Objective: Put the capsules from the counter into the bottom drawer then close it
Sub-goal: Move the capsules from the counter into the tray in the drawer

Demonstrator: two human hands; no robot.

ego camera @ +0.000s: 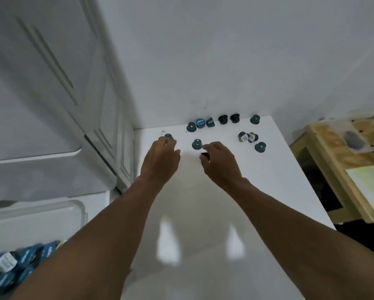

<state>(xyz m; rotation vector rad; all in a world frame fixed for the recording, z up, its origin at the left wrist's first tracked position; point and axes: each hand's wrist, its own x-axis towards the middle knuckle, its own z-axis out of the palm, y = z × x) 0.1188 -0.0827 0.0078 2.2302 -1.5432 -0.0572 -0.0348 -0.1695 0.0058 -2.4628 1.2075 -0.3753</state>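
Note:
Several small teal and black capsules lie scattered on the far part of the white counter. My left hand reaches over a teal capsule at the far left, fingertips touching it. My right hand curls around a black capsule. Between the hands stands a teal capsule. A row of capsules lies along the wall, and a cluster of three sits to the right. At the lower left the open drawer holds many blue capsules.
A white cabinet with panelled doors rises on the left. A white plastic bin sits above the drawer. A wooden crate-like stand is beyond the counter's right edge. The white wall backs the counter.

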